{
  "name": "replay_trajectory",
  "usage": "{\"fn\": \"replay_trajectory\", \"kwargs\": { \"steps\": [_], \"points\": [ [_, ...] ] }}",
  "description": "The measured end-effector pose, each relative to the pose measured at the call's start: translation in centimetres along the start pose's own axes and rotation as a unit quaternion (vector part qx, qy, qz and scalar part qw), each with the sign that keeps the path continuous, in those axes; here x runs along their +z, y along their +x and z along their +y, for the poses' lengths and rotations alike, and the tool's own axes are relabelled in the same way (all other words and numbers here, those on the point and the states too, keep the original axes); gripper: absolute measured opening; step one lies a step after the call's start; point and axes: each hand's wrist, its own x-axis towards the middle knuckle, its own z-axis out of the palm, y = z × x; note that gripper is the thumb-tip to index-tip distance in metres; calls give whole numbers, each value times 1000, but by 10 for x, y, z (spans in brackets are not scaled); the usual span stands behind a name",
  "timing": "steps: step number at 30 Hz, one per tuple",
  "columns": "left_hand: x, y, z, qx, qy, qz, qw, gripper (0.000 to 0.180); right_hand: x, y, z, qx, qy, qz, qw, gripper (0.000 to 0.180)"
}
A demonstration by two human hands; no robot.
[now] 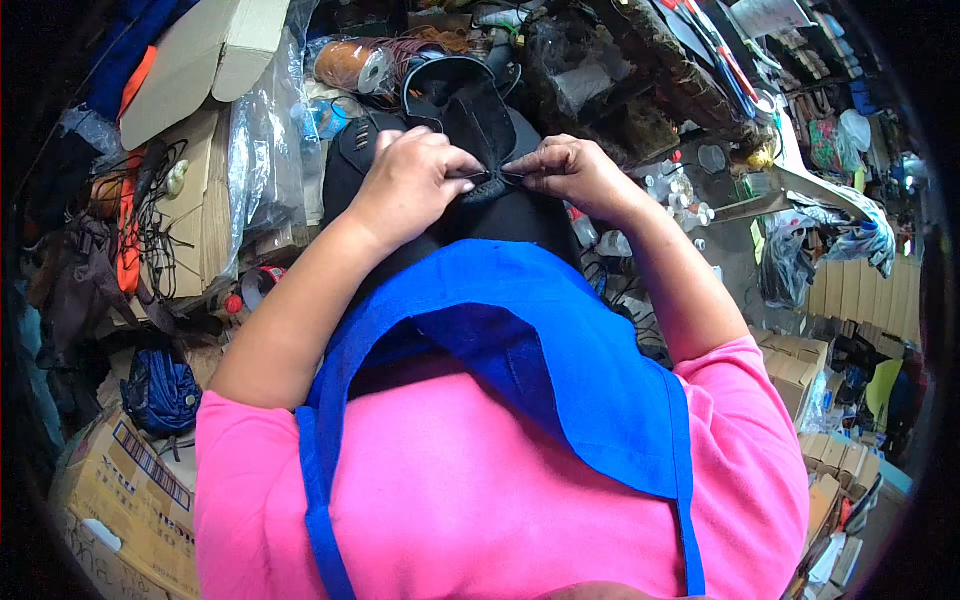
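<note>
Your left hand (415,177) and right hand (577,172) are pinched nearly closed on the black article (482,122) between them, beyond your blue apron (600,350). Hold its edges level, tension even.

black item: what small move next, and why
Perhaps ease the right hand slightly away from the left hand: their fingertips sit close together at the near end of the black item, partly covering that spot, so a little room might show it better. What they pinch, if anything, is too small to tell.
</note>
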Motion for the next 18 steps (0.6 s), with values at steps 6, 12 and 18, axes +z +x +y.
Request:
{"fn": "replay_trajectory", "kwargs": {
  "steps": [6, 12, 18],
  "points": [
    [-2, -6, -2, -160, -35, -13, 986, 15, 14, 0, -2, 108, 192, 28, 975, 25],
    [9, 6, 8, -263, -57, -63, 961, 17, 18, 4, 3, 142, 279, 31, 949, 24],
    [13, 15, 10, -285, -94, -102, 949, 16, 27, 11, 5, 127, 268, 64, 953, 16]
  ]
}}
